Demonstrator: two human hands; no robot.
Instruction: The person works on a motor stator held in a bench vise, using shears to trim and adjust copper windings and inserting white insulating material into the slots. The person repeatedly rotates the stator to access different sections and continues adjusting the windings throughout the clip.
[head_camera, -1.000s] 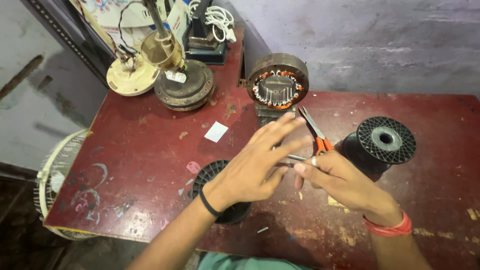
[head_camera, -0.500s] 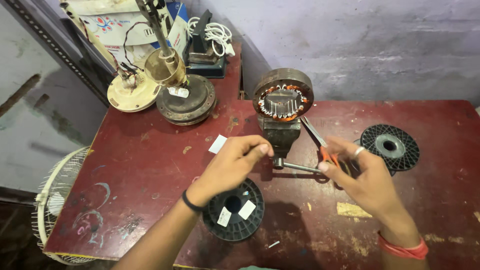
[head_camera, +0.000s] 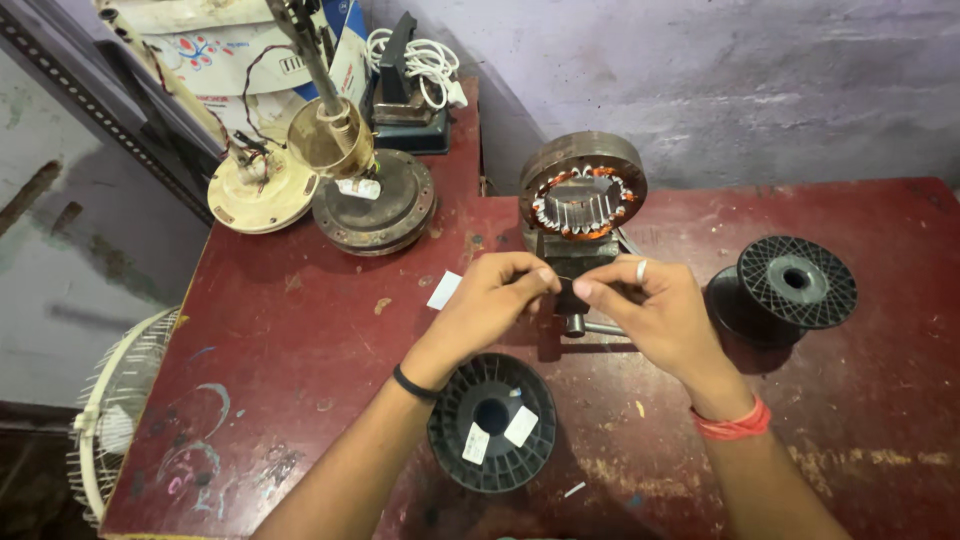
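Meeting fingertip to fingertip just in front of the motor stator, the left hand and the right hand are pinching something too small to identify, fingers curled nearly closed. The stator is standing upright on its small vise. One black spool is lying nearer than it, another to its right.

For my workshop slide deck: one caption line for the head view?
Both hands, left hand and right hand, pinch something small before a motor stator on a red table.
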